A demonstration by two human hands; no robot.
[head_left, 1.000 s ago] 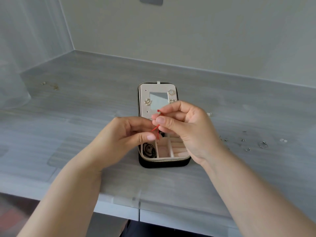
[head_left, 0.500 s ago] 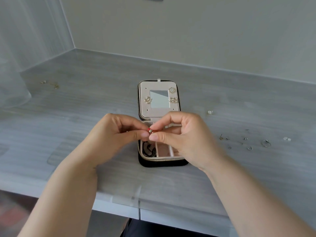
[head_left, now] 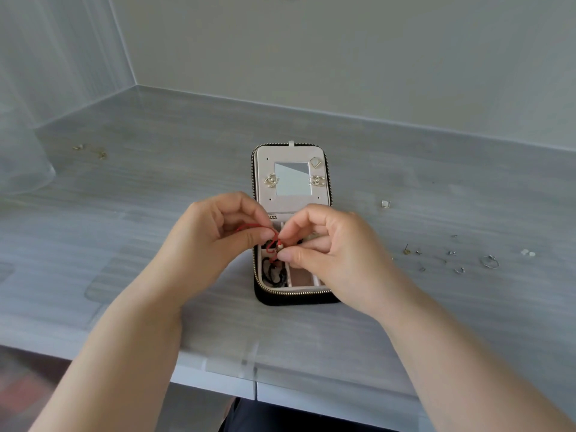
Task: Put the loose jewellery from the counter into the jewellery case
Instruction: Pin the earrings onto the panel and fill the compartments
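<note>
Curling thumb and forefinger, the left hand [head_left: 215, 241] is pinching the red cord bracelet [head_left: 254, 226] just above the open jewellery case [head_left: 293, 299] at centre. The right hand [head_left: 336, 254] is pinching the bracelet's bead between thumb and forefinger. Loose small jewellery [head_left: 459, 270] is lying farther right on the counter [head_left: 156, 188].

A single view comes from a camera worn on the person's head, looking forward and steeply down across the worktop [head_left: 156, 244]. It sits close. Both forearms enter from the bottom corners, and the left hand [head_left: 215, 244] and right hand [head_left: 336, 254] meet near the centre of the frame, above the open jewellery case [head_left: 296, 299]. The wide lens also takes in the back wall [head_left: 343, 57], a side wall [head_left: 46, 57] at the left, the worktop's near edge and a blurred strip of floor [head_left: 25, 394] at the lower left.
</note>
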